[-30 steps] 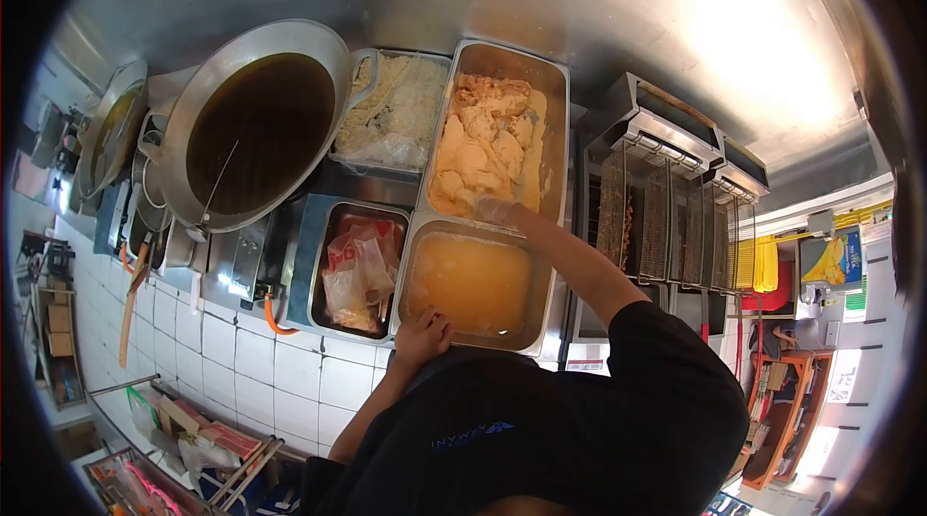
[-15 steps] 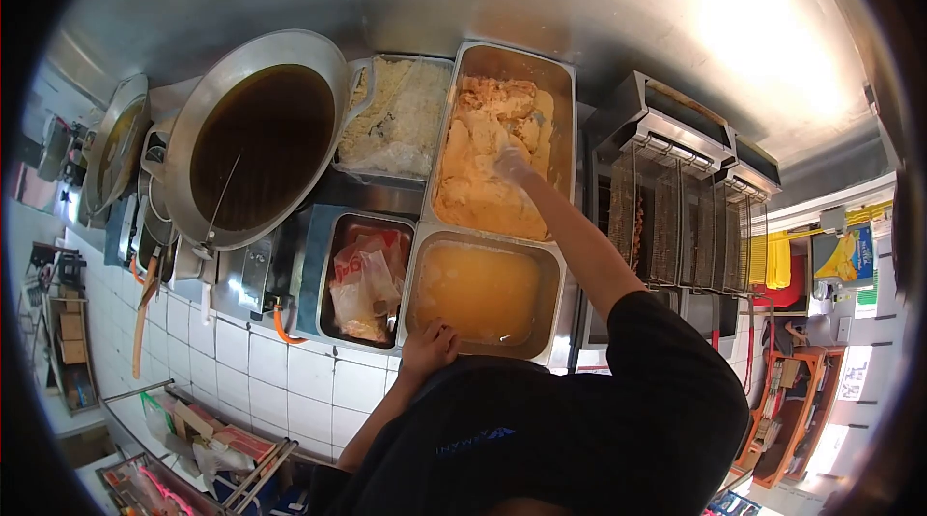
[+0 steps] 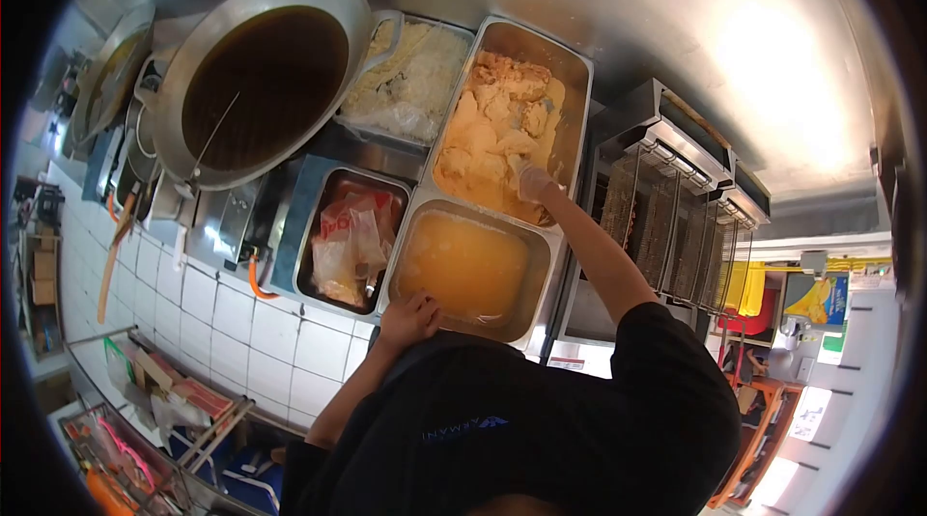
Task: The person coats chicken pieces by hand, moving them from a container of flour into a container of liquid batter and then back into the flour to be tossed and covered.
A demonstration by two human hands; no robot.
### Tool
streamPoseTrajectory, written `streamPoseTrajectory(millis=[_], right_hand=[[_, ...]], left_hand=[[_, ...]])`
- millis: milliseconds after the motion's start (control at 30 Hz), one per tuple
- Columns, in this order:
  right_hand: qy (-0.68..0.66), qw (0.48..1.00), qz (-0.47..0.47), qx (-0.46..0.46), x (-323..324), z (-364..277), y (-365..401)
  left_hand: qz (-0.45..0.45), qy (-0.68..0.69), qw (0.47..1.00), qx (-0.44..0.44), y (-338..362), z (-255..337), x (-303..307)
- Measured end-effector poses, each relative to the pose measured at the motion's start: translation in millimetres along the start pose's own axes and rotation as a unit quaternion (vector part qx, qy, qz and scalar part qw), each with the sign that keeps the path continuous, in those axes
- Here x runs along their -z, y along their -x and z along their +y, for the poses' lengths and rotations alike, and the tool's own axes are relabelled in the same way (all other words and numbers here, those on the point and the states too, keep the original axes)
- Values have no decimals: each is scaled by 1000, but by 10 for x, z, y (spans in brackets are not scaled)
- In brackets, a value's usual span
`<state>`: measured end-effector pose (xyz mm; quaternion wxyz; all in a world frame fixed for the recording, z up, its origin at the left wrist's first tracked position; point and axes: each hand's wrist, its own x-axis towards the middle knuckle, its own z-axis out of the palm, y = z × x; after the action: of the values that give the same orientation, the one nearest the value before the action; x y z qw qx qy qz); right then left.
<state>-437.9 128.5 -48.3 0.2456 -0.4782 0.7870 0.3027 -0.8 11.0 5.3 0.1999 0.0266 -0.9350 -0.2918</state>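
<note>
The right hand [image 3: 531, 183], in a thin clear glove, is down in the long rectangular steel tray of orange-yellow battered pieces [image 3: 572, 91] in the upper middle of the frame. The tray's long axis runs nearly straight up the frame, leaning a little to the right at the top. The hand sits at its lower right end, touching the pieces, with the fingers bent downward. I cannot tell whether they close on a piece.

The left hand [image 3: 410, 318] is bare and lies on the near rim of the steel pan of smooth orange liquid batter [image 3: 541, 270], just below the first tray, with the fingers curled over the edge. I cannot tell whether it grips or only leans.

Four steel pans form a two-by-two block:
- the two above
- a pan of pale crumbs [image 3: 410, 82] left of the battered pieces
- a pan holding crumpled plastic bags [image 3: 348, 241] left of the batter

There are two woks. A large round one full of dark oil [image 3: 261, 82] is in the upper left, and a smaller one [image 3: 111, 82] is at the far left edge.

A row of wire fryer baskets [image 3: 666, 226] stands to the right of the pans — their count is unclear. A white tiled counter front [image 3: 222, 313] runs along the lower left.
</note>
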Motion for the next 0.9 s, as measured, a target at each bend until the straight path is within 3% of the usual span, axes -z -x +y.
streamPoseTrajectory(millis=[100,200,367,533,633,700,900], right_hand=[[-53,997,-32,46,-74,-233,235],[-230,969,-87,8,690,-532,832],[-261,963,-54,37,185,-592,118],[-70,982,156,74,-179,-681,-524],[93,938,320,100,-384,-665,-720],[-22,933,339,119,-426,-643,-848],[-207,961,122,135,286,-825,-397]], left_hand=[[9,6,1000,4,17,-11,-27],[10,9,1000,-6,37,-43,-68],[15,3,1000,-8,38,-32,-59],[9,4,1000,-4,57,-59,-80],[10,11,1000,-7,50,-69,-83],[11,15,1000,-4,42,-58,-64],[11,1,1000,7,30,-23,-40]])
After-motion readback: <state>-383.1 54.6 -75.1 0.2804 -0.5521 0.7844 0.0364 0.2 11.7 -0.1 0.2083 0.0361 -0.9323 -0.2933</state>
